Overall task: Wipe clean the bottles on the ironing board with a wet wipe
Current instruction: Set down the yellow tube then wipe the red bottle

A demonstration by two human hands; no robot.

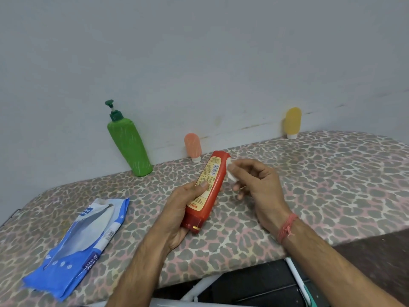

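Ironing board [309, 178]: red bottle [207, 191] tilted, cap toward viewer.

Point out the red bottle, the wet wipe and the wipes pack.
red bottle [207, 191]: head view, on its label.
wet wipe [231, 175]: head view, on the white wad.
wipes pack [73, 251]: head view, on its blue wrapper.

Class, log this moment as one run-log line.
left hand: holds red bottle | right hand: pinches wet wipe against bottle | step: wiping

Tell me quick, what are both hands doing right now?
Left hand: closed around the red bottle, holding it up off the ironing board.
Right hand: pinching a small white wipe against the bottle's side.
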